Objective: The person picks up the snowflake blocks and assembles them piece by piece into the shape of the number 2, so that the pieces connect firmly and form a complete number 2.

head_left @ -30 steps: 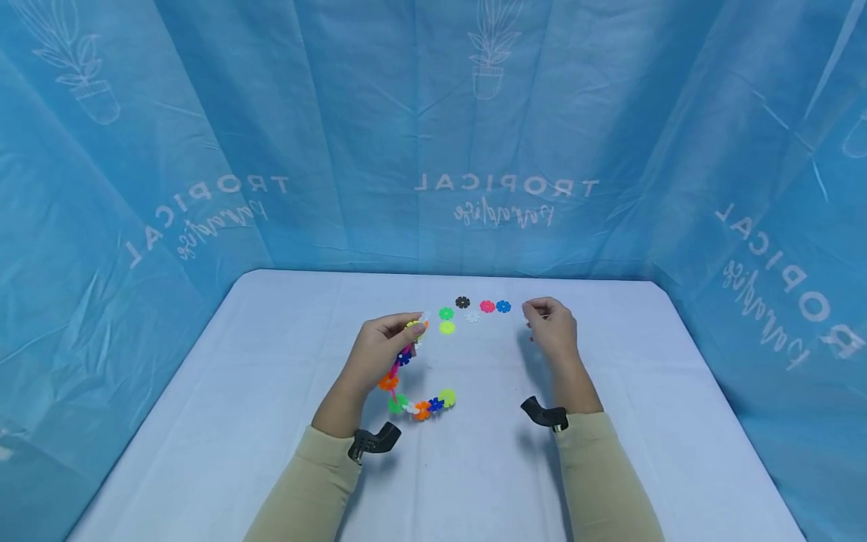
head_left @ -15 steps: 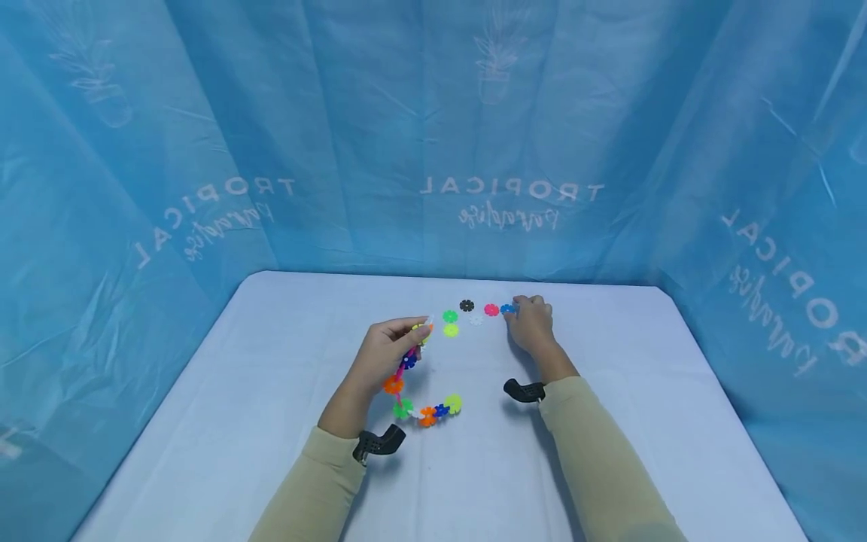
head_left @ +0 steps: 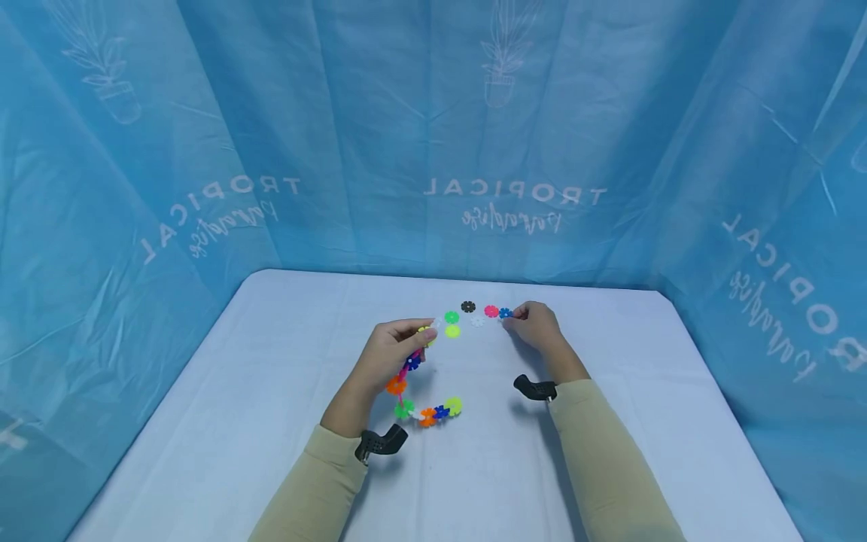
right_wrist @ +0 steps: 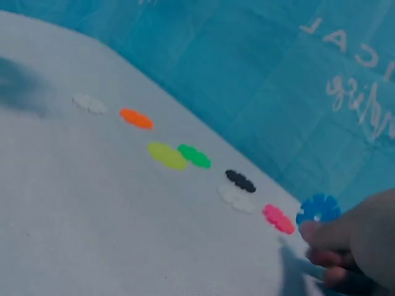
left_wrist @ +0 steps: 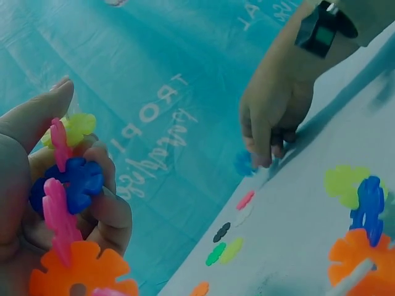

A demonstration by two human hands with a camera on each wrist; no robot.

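Blue printed curtain point(head_left: 379, 135) behind the far edge of the white surface point(head_left: 488, 467). Left hand point(head_left: 389, 350), left of the surface's middle: fingers curled about the upper end of a chain of interlocking flower-shaped discs point(head_left: 396, 385), whose lower part curves rightward, nearer the front edge. Right hand point(head_left: 538, 324), near the far edge: fingers pinching a blue disc point(right_wrist: 318, 208). Between the hands, toward the far edge, lie pink point(right_wrist: 278, 219), black point(right_wrist: 241, 180), green point(right_wrist: 194, 156) and yellow discs point(right_wrist: 166, 155).
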